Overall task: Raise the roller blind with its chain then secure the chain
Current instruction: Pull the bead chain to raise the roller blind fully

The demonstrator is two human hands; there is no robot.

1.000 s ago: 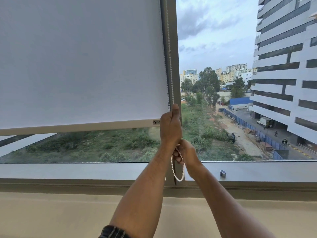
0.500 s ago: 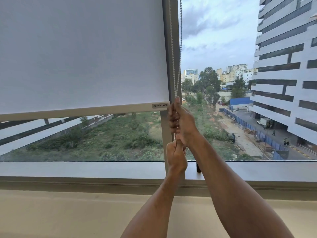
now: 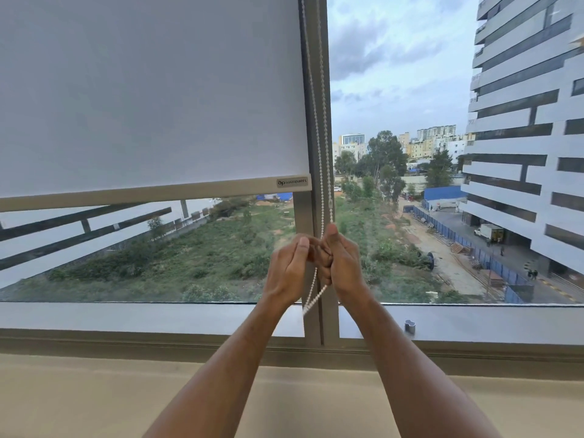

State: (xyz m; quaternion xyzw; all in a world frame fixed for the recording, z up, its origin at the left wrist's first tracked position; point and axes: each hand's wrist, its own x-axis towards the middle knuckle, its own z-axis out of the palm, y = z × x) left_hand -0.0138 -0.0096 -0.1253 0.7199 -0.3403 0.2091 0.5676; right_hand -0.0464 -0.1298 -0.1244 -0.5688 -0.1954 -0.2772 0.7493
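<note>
Head view: chain (image 3: 319, 172) was gripped by both hands (image 3: 286, 273) (image 3: 343, 263) mid-frame; blind (image 3: 151, 90) partly raised, chain unsecured.

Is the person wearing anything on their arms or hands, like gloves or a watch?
No. The left hand and right hand are bare: no gloves, rings or watch show. Both forearms are bare too, with no sleeves as far down as the picture goes. The fingers have short nails.

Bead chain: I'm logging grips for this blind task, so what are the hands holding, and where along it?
Both hands, left and right, grip the white beaded blind chain near its bottom loop.
</note>
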